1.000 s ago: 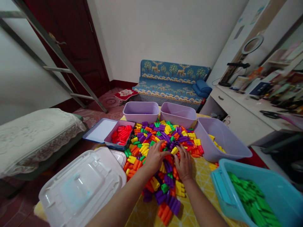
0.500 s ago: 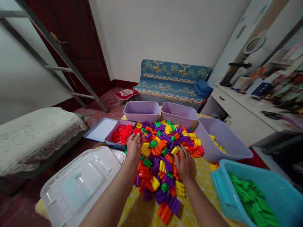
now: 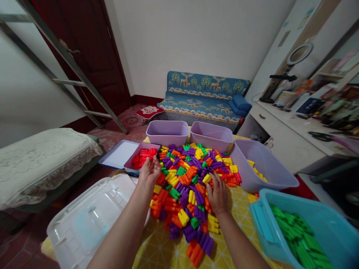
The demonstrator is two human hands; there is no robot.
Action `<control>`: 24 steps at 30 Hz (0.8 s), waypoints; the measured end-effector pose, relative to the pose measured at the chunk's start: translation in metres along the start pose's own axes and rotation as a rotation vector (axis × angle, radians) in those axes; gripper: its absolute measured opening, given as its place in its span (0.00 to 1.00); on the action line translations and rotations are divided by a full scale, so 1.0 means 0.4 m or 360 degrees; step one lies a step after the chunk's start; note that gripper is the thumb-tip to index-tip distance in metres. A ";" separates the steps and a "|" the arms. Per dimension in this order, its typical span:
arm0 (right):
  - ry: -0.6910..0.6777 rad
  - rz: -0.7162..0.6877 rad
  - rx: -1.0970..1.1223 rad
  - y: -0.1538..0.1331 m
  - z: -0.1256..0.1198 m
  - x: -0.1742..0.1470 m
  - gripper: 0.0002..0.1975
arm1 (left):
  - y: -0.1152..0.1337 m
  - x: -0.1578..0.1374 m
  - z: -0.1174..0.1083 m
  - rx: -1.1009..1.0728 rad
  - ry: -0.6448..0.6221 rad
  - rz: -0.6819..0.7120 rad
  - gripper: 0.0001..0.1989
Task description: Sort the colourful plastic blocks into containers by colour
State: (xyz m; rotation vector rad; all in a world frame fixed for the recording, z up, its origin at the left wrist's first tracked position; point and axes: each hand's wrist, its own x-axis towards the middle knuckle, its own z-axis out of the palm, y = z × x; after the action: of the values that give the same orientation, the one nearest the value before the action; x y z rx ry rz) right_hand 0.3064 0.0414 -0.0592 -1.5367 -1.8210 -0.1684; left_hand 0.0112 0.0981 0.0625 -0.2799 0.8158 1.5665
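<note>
A heap of plastic building blocks [image 3: 183,186] in red, orange, yellow, green and purple covers the middle of the table. My left hand [image 3: 150,170] is at the right front edge of a lidded box [image 3: 129,163] that holds red blocks [image 3: 143,157]. Its fingers are apart, the palm is turned partly up, and red blocks lie just beyond the fingertips. On the right side of the heap rests my right hand [image 3: 218,192], fingers stretched and touching blocks near a yellow one [image 3: 206,178]. I see no block gripped in it.
Two lilac bins [image 3: 167,139] stand behind the heap. Another lilac bin [image 3: 263,175] at right holds yellow blocks, and a turquoise bin [image 3: 262,224] holds green ones. A translucent lid [image 3: 84,220] lies at front left. A yellow patterned cloth [image 3: 238,224] covers the table.
My left hand has moved left from the heap to the red box, and the red block it held is out of its fingers. My right hand has stayed in place.
</note>
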 end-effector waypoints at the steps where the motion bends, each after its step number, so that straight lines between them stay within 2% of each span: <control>1: 0.0001 0.0000 0.0003 -0.001 -0.001 0.000 0.22 | 0.001 0.001 -0.002 0.0015 -0.0015 0.0000 0.13; 15: -0.0001 -0.0011 0.0012 0.002 0.001 -0.001 0.22 | 0.006 0.010 -0.006 0.0091 -0.0050 0.0040 0.17; 18: 0.0009 -0.0010 0.0013 -0.001 -0.001 0.001 0.23 | -0.004 0.013 -0.013 0.0323 -0.0096 0.0153 0.14; 21: 0.0005 0.0006 0.0017 -0.004 -0.002 0.001 0.22 | -0.014 0.013 -0.021 0.0566 -0.0181 0.0271 0.05; 22: 0.0007 0.0008 0.0017 -0.005 -0.002 0.001 0.22 | -0.015 0.012 -0.025 0.0758 -0.0236 0.0361 0.03; 24: 0.0010 0.0004 0.0015 -0.004 -0.001 0.000 0.22 | -0.012 0.009 -0.034 0.1415 -0.0372 0.0646 0.06</control>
State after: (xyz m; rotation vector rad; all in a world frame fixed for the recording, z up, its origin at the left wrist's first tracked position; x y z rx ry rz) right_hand 0.3053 0.0409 -0.0581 -1.5303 -1.8129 -0.1630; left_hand 0.0114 0.0920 0.0491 0.7360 1.3410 1.4037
